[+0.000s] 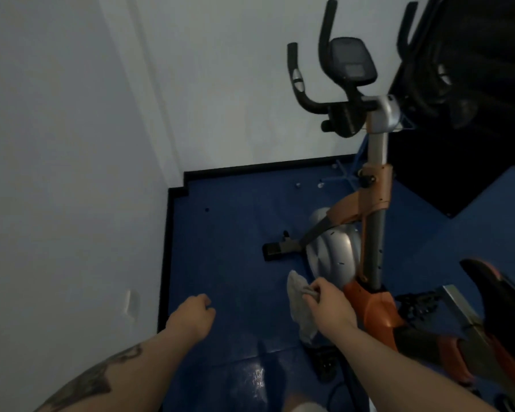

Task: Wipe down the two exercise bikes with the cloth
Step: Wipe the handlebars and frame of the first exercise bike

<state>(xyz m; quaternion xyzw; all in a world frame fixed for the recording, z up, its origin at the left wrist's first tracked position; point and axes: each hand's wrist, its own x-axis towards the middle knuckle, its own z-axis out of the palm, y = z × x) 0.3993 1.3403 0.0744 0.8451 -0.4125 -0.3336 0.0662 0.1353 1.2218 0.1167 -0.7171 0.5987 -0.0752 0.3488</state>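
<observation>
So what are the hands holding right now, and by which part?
The right hand pinches the pale cloth by a bunched fold near its top, the rest hanging down. The left hand holds nothing.

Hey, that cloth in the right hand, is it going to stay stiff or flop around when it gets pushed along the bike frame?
Probably floppy: the cloth hangs limp below the right hand, pinched at one bunched spot. It looks thin and light, so it should wrap around the grey post easily. It may slide off unless bunched tighter.
</observation>
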